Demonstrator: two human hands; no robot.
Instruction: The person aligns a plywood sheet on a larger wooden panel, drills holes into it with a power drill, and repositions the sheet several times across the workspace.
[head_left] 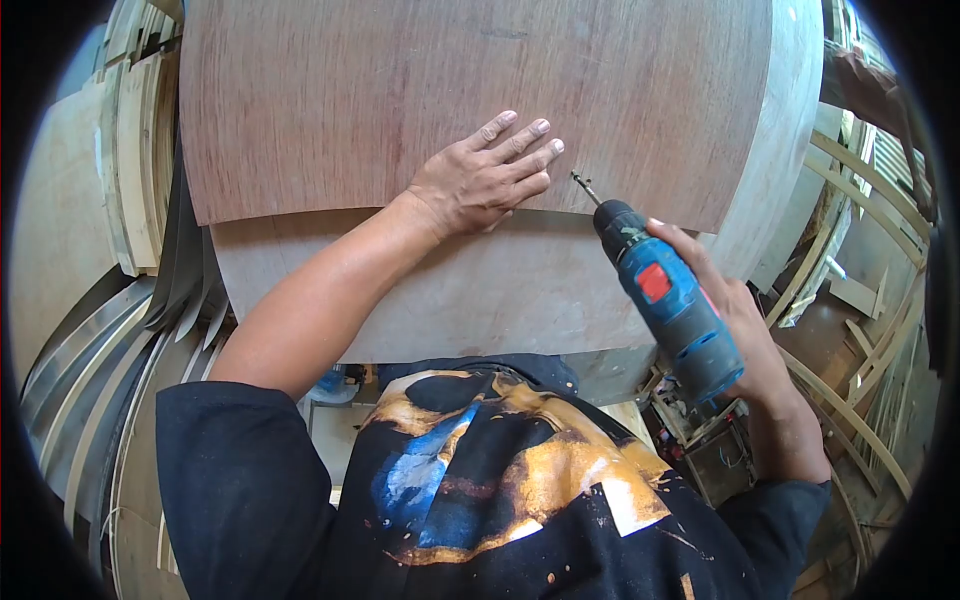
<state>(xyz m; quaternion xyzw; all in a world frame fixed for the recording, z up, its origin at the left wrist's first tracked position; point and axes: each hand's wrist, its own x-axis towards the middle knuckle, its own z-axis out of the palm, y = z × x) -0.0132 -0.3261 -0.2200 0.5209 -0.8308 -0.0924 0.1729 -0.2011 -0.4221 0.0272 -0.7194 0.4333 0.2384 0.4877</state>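
One drill (680,310), blue and black with a red patch, right of centre in frame, held over the lower right part of the brown panel. Long axis diagonal: bit (584,187) toward upper left, rear end toward lower right. One bit, tip near centre; cannot tell if it touches the wood.

Two hands, both the wearer's. Right grip (735,310) wrapped around the drill handle, one finger along the body's upper right side, the rest mostly hidden behind it. Left grip (490,175) palm down on the panel, fingers slightly parted, pinching nothing; fingertips point upper right, just left of the bit.

Two panels: one brown panel (480,60) filling top centre, one paler panel (440,290) under it. Brown one's lower edge crosses mid-frame, passing under the left grip; its right edge slants down at upper right. Paler one juts out below and to the right. Room to move: broad stretch of brown panel above the left grip, narrower stretch right of the bit.

Further out: stacked boards (145,160) upper left, curved strips (95,390) lower left, more curved wood strips (880,190) at right, too many to count. One dark printed shirt (480,490) bottom centre.
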